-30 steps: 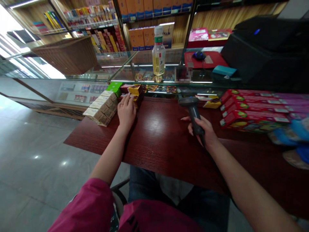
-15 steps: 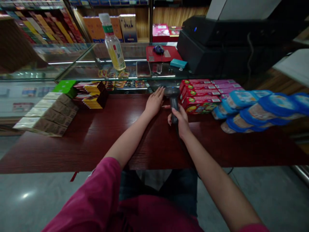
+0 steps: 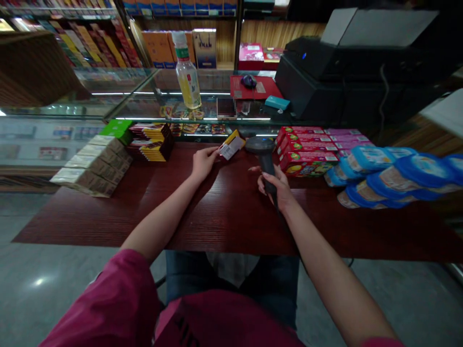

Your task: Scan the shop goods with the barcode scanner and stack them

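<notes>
My left hand (image 3: 204, 163) pinches the near corner of a small yellow and dark red packet (image 3: 232, 145), whose white printed side faces up toward me. My right hand (image 3: 277, 187) is wrapped round the handle of a black barcode scanner (image 3: 263, 149). The scanner's head is just right of the packet, apart from it or nearly touching; I cannot tell which. A cable runs from the handle down over the counter edge. Similar yellow and dark red packets (image 3: 154, 142) are stacked left of my left hand.
On the wooden counter (image 3: 213, 212) stand beige boxes (image 3: 96, 166) and green boxes (image 3: 117, 129) at left, red boxes (image 3: 306, 156) and blue-lidded tubs (image 3: 383, 176) at right. Behind, a glass case bears a bottle (image 3: 188, 82), a mouse (image 3: 249, 81) and a black machine (image 3: 318, 91).
My left hand, which lay flat with fingers stretched by the scanner, has drawn back left and now holds the packet up. The scanner stays in my right hand. The camera view has shifted slightly.
</notes>
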`<action>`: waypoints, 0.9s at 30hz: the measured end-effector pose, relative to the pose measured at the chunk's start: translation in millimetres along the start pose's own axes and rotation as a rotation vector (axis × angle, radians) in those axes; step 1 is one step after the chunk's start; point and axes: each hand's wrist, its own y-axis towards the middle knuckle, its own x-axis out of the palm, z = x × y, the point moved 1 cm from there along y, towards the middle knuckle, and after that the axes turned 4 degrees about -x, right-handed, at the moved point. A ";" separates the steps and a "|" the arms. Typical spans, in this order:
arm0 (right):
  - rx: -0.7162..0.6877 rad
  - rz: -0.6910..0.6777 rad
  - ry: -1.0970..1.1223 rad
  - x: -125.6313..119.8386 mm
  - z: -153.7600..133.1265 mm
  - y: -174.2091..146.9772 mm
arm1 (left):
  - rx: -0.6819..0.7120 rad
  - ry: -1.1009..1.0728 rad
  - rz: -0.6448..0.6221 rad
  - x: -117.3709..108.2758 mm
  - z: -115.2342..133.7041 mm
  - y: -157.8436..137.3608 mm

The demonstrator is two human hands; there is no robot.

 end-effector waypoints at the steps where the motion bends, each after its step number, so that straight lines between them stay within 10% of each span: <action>1: 0.021 -0.032 0.003 2.2 -0.5 -1.2 | -0.072 -0.083 -0.022 -14.8 -7.7 -2.4; 8: 0.156 -0.289 0.045 50.6 7.3 9.1 | -0.295 -0.355 -0.051 -75.8 -33.0 -5.7; 27: 0.163 -0.337 0.044 81.0 30.4 25.6 | -0.195 -0.228 0.040 -69.6 -34.5 -3.5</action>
